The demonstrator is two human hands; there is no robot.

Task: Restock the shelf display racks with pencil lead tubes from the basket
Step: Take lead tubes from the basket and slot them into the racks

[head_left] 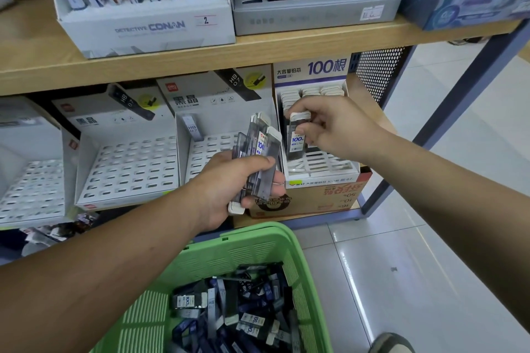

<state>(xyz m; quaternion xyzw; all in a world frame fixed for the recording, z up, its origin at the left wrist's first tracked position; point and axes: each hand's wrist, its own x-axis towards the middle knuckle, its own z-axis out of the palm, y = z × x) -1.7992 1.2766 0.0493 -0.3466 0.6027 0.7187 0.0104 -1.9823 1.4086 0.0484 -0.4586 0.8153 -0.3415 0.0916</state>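
My left hand [229, 183] grips a bunch of several clear pencil lead tubes [259, 152] with white caps, fanned upward in front of the lower shelf. My right hand [329, 126] pinches a single lead tube [296, 137] marked "100", held upright over the slotted white rack [324, 165] at the right of the lower shelf. That rack's back rows hold several white-capped tubes [312, 92]. The green basket [258, 249] sits below my arms, filled with loose lead tubes [243, 312] in dark and clear packaging.
Two slotted white racks [129, 169] to the left on the lower shelf stand nearly bare; one holds a lone HB 0.7 tube [192, 127]. The wooden upper shelf [258, 51] carries other stationery boxes. A grey shelf post [447, 123] and tiled floor [430, 266] lie to the right.
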